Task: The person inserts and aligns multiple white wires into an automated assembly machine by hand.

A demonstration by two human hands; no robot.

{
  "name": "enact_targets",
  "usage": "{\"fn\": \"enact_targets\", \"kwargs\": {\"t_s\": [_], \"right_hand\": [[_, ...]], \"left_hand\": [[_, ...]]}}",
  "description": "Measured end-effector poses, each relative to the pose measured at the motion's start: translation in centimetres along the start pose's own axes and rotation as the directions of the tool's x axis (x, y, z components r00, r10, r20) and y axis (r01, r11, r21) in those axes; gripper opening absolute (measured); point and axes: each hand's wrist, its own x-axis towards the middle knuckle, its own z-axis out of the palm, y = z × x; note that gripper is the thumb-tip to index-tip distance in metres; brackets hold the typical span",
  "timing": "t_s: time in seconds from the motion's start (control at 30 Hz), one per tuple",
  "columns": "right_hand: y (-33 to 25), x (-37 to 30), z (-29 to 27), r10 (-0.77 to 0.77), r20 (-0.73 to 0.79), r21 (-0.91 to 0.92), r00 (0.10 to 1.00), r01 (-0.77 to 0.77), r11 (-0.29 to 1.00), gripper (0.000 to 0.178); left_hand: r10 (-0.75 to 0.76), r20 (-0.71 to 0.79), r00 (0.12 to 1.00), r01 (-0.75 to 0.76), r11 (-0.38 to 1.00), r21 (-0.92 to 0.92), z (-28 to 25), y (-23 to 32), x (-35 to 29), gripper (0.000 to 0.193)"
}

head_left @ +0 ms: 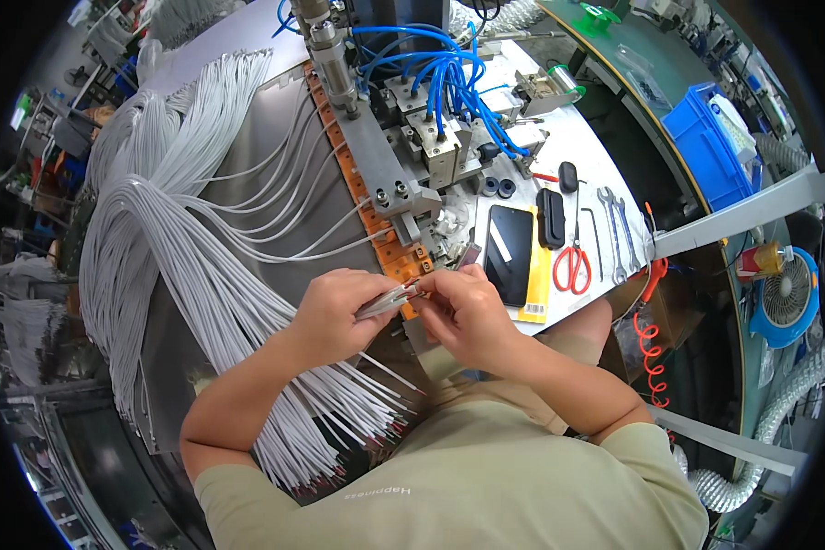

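In front of my body, my left hand is closed around the ends of a few light-grey cables. Thin reddish inner wires stick out of those ends. My right hand meets it from the right, with thumb and fingers pinched at the wire tips. Just beyond both hands runs an orange slotted strip, with several single grey cables laid across to it. A thick bundle of grey cables spreads over the table at the left, and its reddish-tipped ends hang beneath my left forearm.
A metal machine with blue air tubes stands beyond the strip. At its right lie a black phone, red-handled scissors and wrenches. Farther right are a blue bin, a fan and a coiled orange hose.
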Motion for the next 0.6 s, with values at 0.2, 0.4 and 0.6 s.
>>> {"fn": "enact_targets", "kwargs": {"t_s": [0.2, 0.4, 0.6], "right_hand": [[0.1, 0.2, -0.5, -0.236, -0.065, -0.078, 0.97, 0.231, 0.97, 0.018], [1.4, 0.8, 1.4, -0.333, -0.25, -0.221, 0.909, 0.281, 0.934, 0.015], [5.1, 1.0, 1.3, 0.338, -0.221, 0.299, 0.915, -0.266, 0.916, 0.016]], "left_hand": [[-0.335, 0.287, 0.898, 0.431, 0.807, -0.405, -1.2, 0.4, 0.1, 0.025], [0.148, -0.21, 0.966, -0.111, 0.978, 0.179, 0.3, 0.7, 0.0, 0.027], [0.086, 0.078, 0.993, -0.086, 0.996, -0.011, -1.4, 3.3, -0.1, 0.022]]}}
